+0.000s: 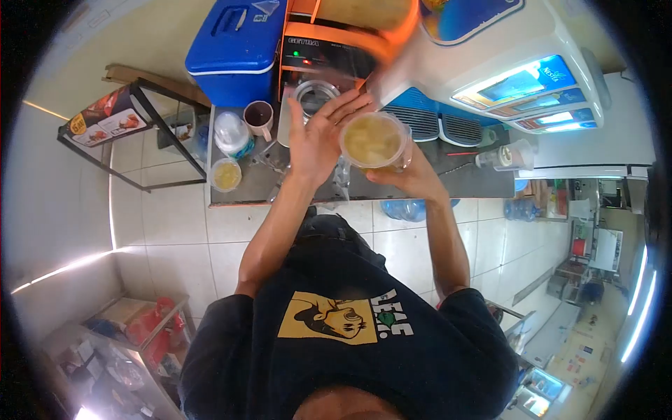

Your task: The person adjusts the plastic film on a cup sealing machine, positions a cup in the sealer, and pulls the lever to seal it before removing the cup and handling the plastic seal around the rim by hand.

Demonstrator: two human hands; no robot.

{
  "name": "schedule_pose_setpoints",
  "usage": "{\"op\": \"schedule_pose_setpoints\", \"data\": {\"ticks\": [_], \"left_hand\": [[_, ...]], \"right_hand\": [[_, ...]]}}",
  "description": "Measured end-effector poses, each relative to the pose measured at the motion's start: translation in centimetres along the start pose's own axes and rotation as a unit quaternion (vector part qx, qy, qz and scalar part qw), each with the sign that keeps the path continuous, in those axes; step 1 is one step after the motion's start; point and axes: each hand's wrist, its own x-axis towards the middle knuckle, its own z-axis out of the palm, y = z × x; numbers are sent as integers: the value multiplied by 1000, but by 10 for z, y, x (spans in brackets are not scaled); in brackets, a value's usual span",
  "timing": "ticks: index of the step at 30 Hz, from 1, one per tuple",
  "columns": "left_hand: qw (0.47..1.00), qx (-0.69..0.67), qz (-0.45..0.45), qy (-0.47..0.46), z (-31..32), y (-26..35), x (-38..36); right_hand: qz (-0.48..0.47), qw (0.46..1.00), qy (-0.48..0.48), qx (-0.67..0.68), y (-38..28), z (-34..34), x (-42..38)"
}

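Observation:
A clear plastic cup (376, 140) of pale yellow drink with chunks in it is in my right hand (413, 176), fingers wrapped round its side. Its round top faces up toward me. My left hand (322, 136) is just left of the cup, palm turned up and fingers spread, with nothing in it. Beyond that hand is an orange and black cup sealer (325, 52) with a green light lit, and its round metal holder (315, 96) sits right behind my fingers.
A blue cooler box (234, 59), a brown-rimmed mug (259, 120) and a small tub of yellow contents (226, 175) are at the left of the counter (462, 183). A white drink dispenser (504, 63) stands at the right, near a clear container (516, 155).

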Motion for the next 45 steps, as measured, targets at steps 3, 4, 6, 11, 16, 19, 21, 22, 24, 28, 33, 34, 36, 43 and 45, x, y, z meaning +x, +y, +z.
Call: {"op": "schedule_pose_setpoints", "data": {"ticks": [3,4,6,11,16,19,21,22,24,28,33,34,36,43,45], "left_hand": [[997,-72,-39,-16,-3,-18,13],[995,-74,-59,-20,-1,-23,15],[993,-92,-72,-23,3,-29,18],[983,-146,-110,-19,-2,-37,21],[980,-146,-136,-2,-9,-42,19],[981,-133,-136,25,-6,-41,18],[982,-133,-136,18,-9,-40,18],[982,-133,-137,9,-11,-40,17],[981,-137,-136,9,-15,-40,16],[980,-143,-138,30,-15,-38,10],[979,-127,-157,37,-14,-35,2],[978,-126,-161,34,-15,-35,1],[980,-117,-158,29,-16,-34,-1],[986,-97,-135,34,-13,-26,-3],[987,-99,-120,40,-13,-23,1]], "right_hand": [[31,999,-35,-17,-14,-14,-10],[35,999,-35,-21,-19,-18,-12],[69,995,-75,-20,-28,-25,-15],[106,989,-105,6,-31,-40,-15],[143,981,-133,0,-47,-52,-9],[152,974,-156,-57,-48,-61,-4],[153,972,-173,-43,-46,-64,-1],[153,972,-174,-43,-46,-65,1],[151,967,-201,-34,-47,-66,5],[156,967,-199,-11,-40,-62,6],[167,966,-197,-20,-28,-60,9],[168,966,-195,-17,-28,-58,10],[185,965,-186,21,-35,-55,11],[198,966,-167,-3,-25,-52,12],[127,985,-113,32,-21,-43,10]]}}
